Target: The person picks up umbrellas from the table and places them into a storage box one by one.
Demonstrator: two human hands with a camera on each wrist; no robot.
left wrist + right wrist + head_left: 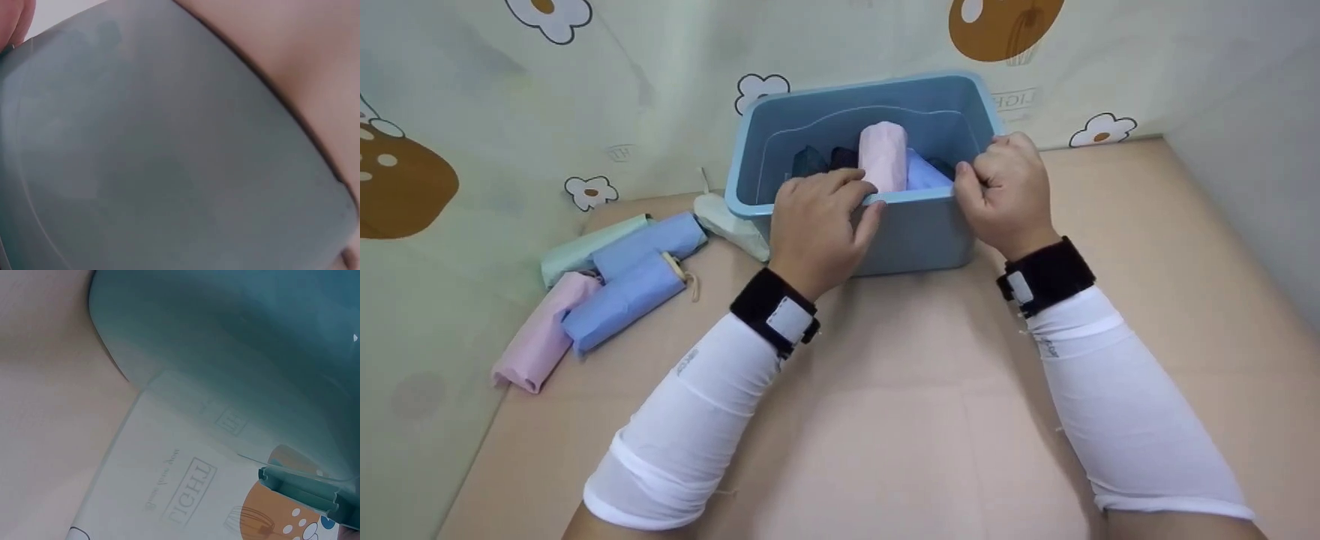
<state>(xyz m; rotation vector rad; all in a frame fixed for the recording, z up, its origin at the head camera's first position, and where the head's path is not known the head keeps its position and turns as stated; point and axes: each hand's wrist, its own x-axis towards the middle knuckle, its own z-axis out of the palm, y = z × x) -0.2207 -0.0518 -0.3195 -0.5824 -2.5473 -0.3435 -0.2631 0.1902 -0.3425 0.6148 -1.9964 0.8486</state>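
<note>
A blue plastic bin stands by the back wall. My left hand grips the front rim, fingers over the edge and thumb on the near side. At the right front corner, my right hand holds the rim with curled fingers. Inside the bin, a pink rolled bundle stands upright beside a blue bundle and some dark items; their lower parts are hidden. The bin's outer wall fills most of the left wrist view. Its side also shows in the right wrist view.
Left of the bin lie a pink roll, two blue rolls, the nearer with a beige cord, and a green roll. A pale green bundle lies against the bin's left side. Behind hangs a patterned wall covering.
</note>
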